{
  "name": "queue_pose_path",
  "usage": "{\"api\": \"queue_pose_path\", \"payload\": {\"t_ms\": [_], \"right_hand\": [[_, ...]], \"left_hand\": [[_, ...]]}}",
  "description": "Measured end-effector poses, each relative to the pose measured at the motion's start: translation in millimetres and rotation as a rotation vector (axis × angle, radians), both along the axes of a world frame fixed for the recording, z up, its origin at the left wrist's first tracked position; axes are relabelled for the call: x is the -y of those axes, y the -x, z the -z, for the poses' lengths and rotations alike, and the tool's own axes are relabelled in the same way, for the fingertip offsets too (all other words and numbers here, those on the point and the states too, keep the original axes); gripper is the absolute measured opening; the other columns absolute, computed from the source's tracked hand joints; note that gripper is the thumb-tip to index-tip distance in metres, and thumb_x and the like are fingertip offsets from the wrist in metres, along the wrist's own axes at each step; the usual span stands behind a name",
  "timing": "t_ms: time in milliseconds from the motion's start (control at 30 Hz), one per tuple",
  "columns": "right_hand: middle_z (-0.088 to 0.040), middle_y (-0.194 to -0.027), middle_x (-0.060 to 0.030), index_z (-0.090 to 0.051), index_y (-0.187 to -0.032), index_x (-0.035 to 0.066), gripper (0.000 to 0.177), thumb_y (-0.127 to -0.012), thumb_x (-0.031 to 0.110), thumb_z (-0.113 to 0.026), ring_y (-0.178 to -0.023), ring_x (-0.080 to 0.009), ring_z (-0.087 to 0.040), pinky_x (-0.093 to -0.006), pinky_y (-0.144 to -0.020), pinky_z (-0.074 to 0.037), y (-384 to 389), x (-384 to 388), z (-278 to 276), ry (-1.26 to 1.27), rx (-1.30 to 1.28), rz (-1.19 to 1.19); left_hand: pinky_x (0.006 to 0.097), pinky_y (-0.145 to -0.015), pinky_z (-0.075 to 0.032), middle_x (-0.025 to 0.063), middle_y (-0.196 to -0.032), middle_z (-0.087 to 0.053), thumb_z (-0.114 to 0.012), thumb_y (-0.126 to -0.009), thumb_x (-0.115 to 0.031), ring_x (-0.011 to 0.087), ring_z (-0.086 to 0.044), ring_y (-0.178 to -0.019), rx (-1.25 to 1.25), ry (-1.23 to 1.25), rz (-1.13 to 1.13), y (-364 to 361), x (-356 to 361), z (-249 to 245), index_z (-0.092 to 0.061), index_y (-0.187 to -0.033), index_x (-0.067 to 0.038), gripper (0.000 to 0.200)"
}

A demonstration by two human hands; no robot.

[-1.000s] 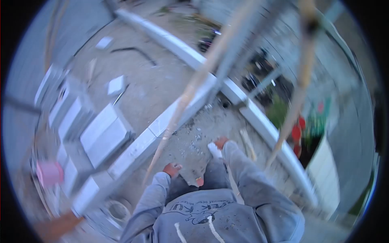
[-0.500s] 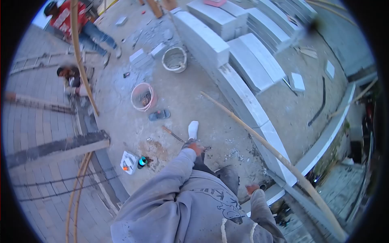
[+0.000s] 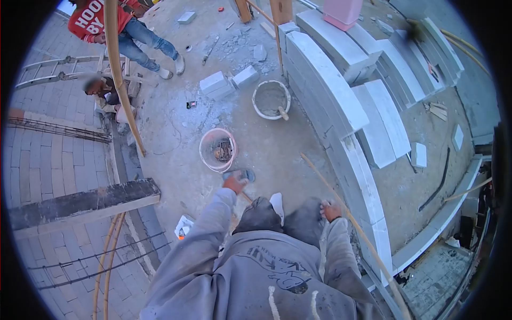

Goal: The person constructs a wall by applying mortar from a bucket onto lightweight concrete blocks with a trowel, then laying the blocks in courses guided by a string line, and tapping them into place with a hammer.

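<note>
My left hand (image 3: pixel 235 184) reaches forward and down, its slightly blurred fingers extended at the near edge of a dark slipper (image 3: pixel 246 174) on the floor. Just below that hand, part of a thin wooden stick (image 3: pixel 246 198) shows. My right hand (image 3: pixel 332 210) is beside my right knee, fingers curled in, close to a long bamboo pole (image 3: pixel 341 201); nothing shows in it. Between my bent knees a foot in a white sock (image 3: pixel 277 205) points forward. Ahead of the slipper stands a pinkish bucket (image 3: pixel 204 151) with tools or scraps inside.
A mortar bucket (image 3: pixel 257 108) with a handled tool stands beside a low wall of pale blocks (image 3: pixel 333 88). Loose blocks (image 3: pixel 214 84) and rubble lie beyond. Two people are at the left: one standing (image 3: pixel 136 34), one lower down (image 3: pixel 106 92). A beam (image 3: pixel 101 200) juts in from the left.
My left hand has moved forward from near my leg to the slipper. My right hand has come up beside my knee. The view has shifted, and the standing person shows more fully.
</note>
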State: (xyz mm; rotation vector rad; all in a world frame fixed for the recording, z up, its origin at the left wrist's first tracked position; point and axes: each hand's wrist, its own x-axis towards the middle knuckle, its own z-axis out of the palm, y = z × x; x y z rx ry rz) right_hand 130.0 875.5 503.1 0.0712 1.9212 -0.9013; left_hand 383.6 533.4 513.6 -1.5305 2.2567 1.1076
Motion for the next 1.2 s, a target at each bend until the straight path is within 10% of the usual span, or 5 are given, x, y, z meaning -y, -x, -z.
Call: {"api": "queue_pose_path", "payload": {"t_ms": [200, 533, 767, 967, 1200], "right_hand": [[-0.064, -0.082, -0.0188, -0.063, -0.090, 0.000, 0.032, -0.081, 0.030, -0.053, -0.078, -0.0323, -0.062, -0.0391, -0.073, -0.047, 72.2, 189.9, 49.2, 0.027, -0.439, -0.497], [-0.044, -0.130, -0.0220, -0.038, -0.128, 0.003, 0.059, -0.080, 0.030, -0.057, -0.120, -0.0315, -0.044, -0.0389, -0.098, -0.038, 200.5, 524.1, 202.2, -0.406, -0.348, -0.855], [-0.050, -0.124, -0.0228, -0.032, -0.132, 0.003, 0.068, -0.078, 0.035, -0.059, -0.115, -0.0338, -0.050, -0.0373, -0.097, -0.039, 201.8, 575.7, 334.0, -0.666, -0.057, -0.714], [-0.053, -0.118, -0.0251, -0.025, -0.135, -0.001, 0.080, -0.072, 0.030, -0.063, -0.111, -0.0334, -0.052, -0.0367, -0.095, -0.039, 204.3, 598.2, 293.7, -0.438, 0.210, -0.741], [-0.058, -0.110, -0.0198, -0.043, -0.123, 0.004, 0.056, -0.074, 0.024, -0.059, -0.100, -0.0374, -0.056, -0.0404, -0.089, -0.043, 189.0, 580.2, 286.9, -0.737, -0.309, -0.861]], "left_hand": [[0.0395, -0.093, -0.042, 0.0233, -0.118, -0.054, -0.076, -0.068, -0.034, 0.0363, -0.051, -0.111, 0.053, 0.272, 0.019, 31.2, 157.0, -34.6, -0.043, -0.126, -0.001, 0.075], [0.0507, -0.103, -0.028, 0.0178, -0.142, -0.029, -0.082, -0.058, -0.034, 0.0394, -0.026, -0.130, 0.498, 0.521, 0.161, 93.8, 433.7, 119.6, -0.018, -0.144, -0.017, 0.108], [0.0537, -0.105, -0.024, 0.0146, -0.147, -0.020, -0.082, -0.058, -0.038, 0.0349, -0.019, -0.135, 0.564, 0.484, 0.300, 182.5, 637.2, 217.7, -0.011, -0.145, -0.018, 0.114], [0.0560, -0.106, -0.019, 0.0143, -0.149, -0.016, -0.082, -0.055, -0.042, 0.0323, -0.016, -0.137, 0.719, 0.365, 0.596, 234.4, 709.0, 278.4, -0.007, -0.145, -0.021, 0.119], [0.0552, -0.102, -0.026, 0.0204, -0.136, -0.034, -0.085, -0.053, -0.036, 0.0358, -0.035, -0.125, 0.351, 0.405, 0.596, 218.2, 745.6, 304.7, -0.013, -0.145, -0.022, 0.117]]}}
